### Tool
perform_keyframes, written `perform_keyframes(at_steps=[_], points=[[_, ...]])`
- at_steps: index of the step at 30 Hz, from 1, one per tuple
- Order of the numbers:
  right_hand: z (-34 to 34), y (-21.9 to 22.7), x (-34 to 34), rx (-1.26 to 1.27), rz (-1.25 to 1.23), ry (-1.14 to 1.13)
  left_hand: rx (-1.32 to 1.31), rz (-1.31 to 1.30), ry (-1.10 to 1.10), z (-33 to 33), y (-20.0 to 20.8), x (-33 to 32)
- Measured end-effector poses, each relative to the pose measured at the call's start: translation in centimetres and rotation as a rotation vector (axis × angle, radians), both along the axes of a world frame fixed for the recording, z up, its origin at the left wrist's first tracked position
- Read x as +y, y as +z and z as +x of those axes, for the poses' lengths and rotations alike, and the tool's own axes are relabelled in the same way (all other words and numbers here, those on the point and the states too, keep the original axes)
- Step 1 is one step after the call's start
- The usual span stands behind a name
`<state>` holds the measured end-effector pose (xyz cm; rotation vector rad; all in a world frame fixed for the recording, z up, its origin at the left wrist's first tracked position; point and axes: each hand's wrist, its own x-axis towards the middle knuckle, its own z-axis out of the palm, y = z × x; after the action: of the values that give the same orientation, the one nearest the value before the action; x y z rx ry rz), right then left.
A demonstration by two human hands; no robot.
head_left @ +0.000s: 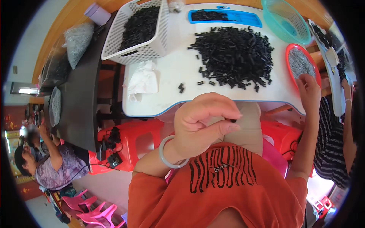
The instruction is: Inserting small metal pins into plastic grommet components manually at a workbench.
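Note:
In front of my chest, my left hand (207, 123) is curled, thumb and forefinger pinching a small black part (233, 121). Most of that part is hidden by the fingertips. My right hand (308, 89) reaches to the red oval tray (290, 70) at the table's right edge. Its fingertips are drawn together at the small silvery metal pieces (301, 62) inside; whatever they hold is hidden. A large heap of short black plastic pieces (235, 57) lies on the white table (176, 64) beyond my left hand.
A white perforated basket (142, 53) full of black pieces stands at the left, beside crumpled white paper (143, 79). Behind the heap are a blue tray (243, 18) and a green basket (289, 26). Red stools (131, 142) stand below; other people sit at both sides.

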<state>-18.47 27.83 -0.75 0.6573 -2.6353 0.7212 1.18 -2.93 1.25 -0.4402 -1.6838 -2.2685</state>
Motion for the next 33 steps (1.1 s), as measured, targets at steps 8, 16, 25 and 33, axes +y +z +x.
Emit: perform_keyframes(at_steps=[8,16,25,33], points=[[-3.6,-3.8,7.3,-0.209,0.329,-0.263,-0.066,-0.141,0.008,-0.6,-1.5,2.1],[-3.8,-3.6,6.9,-0.206,0.272,-0.221,-0.117,-0.119,0.085,-0.7,-3.1,2.7],[-3.9,-3.9,6.9,-0.195,0.025,-0.13,-0.112,-0.227,0.128,-1.1,-3.9,3.8],[-4.8,-3.8,6.7,-0.239,0.149,-0.07,-0.183,-0.25,0.138,-1.3,-4.6,4.5]])
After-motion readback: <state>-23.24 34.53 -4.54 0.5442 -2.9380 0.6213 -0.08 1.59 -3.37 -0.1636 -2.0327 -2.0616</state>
